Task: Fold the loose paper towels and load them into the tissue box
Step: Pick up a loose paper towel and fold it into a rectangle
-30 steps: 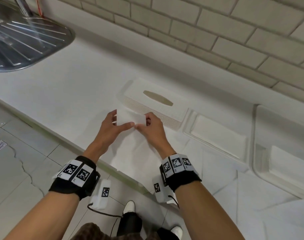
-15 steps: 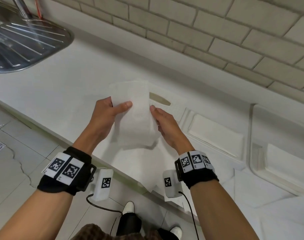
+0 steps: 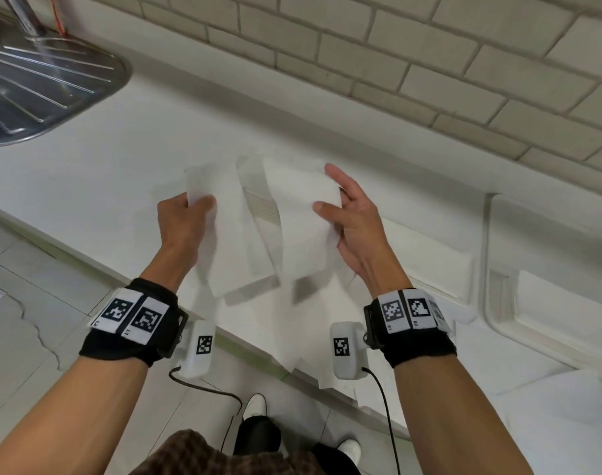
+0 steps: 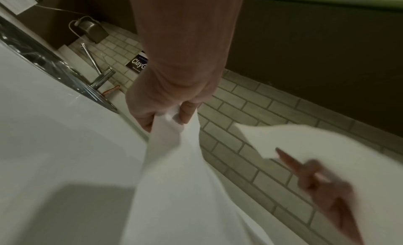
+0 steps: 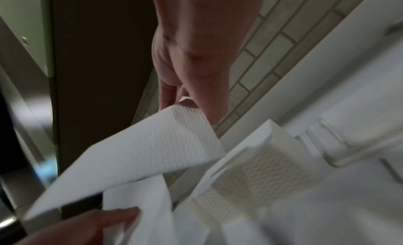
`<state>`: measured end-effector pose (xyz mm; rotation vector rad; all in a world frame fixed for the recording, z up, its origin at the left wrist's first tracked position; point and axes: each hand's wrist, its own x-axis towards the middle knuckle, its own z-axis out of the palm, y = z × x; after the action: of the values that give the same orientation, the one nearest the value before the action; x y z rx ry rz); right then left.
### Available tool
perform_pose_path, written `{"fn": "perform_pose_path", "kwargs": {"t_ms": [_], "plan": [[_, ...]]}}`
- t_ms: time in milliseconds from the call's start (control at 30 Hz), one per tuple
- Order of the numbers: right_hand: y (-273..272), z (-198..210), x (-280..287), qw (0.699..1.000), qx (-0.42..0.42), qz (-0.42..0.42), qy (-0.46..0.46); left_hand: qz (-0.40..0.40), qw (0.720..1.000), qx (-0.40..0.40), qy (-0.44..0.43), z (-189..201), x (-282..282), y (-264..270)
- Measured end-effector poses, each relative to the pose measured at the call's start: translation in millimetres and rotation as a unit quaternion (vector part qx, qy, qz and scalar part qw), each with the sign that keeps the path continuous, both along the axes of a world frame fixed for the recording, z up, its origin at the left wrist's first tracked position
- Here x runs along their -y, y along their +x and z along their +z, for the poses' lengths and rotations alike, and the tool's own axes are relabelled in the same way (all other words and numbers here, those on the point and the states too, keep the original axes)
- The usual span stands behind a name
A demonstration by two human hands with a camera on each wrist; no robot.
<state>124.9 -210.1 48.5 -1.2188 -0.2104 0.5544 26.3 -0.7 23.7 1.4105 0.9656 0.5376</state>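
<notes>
Both hands are raised above the white counter, each pinching white paper towel. My left hand (image 3: 194, 204) (image 4: 172, 115) pinches the top of a left strip of paper towel (image 3: 231, 234). Between thumb and fingers, my right hand (image 3: 332, 205) (image 5: 183, 100) pinches a right strip (image 3: 299, 214) (image 5: 152, 145). The two strips spread in a V; I cannot tell whether they are one sheet or two. The white tissue box (image 3: 260, 204) (image 5: 257, 171) stands behind them, mostly hidden. More loose towels (image 3: 258, 323) lie on the counter under my hands.
A steel sink drainer (image 3: 35, 87) lies at the far left, with its tap (image 4: 98, 72). A brick wall (image 3: 395, 63) backs the counter. Two white trays (image 3: 429, 258) (image 3: 498, 303) holding folded towels sit to the right. The counter's front edge (image 3: 87, 255) runs close under my wrists.
The hands lifted the towel off the counter and moved apart. The towel that was held together in front of the box is now spread into two strips.
</notes>
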Motion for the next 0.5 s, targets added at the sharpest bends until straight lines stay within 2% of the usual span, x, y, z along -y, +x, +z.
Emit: {"fn": "perform_pose_path", "kwargs": {"t_ms": [67, 167, 267, 333, 367, 433, 500], "plan": [[-2, 11, -1, 0.999, 0.018, 0.016, 0.033, -0.015, 1.0, -0.014, -0.004, 1, 1, 4], [-6, 20, -8, 0.998, 0.033, 0.04, 0.045, -0.085, 0.995, -0.019, -0.043, 10, 12, 10], [-9, 8, -17, 0.993, 0.095, 0.008, -0.067, -0.146, 0.981, 0.024, -0.123, 18, 28, 13], [-13, -8, -23, 0.984, 0.123, -0.014, -0.128, -0.19, 0.956, 0.096, -0.202, 22, 39, 14], [-15, -15, -25, 0.979, 0.137, -0.02, -0.149, -0.221, 0.946, 0.114, -0.209, 22, 45, 14], [-17, -27, -26, 0.975, 0.145, -0.016, -0.169, -0.239, 0.952, 0.094, -0.166, 19, 56, 14], [-18, -36, -25, 0.979, 0.122, -0.014, -0.164, -0.166, 0.98, 0.045, -0.103, 11, 61, 14]]}}
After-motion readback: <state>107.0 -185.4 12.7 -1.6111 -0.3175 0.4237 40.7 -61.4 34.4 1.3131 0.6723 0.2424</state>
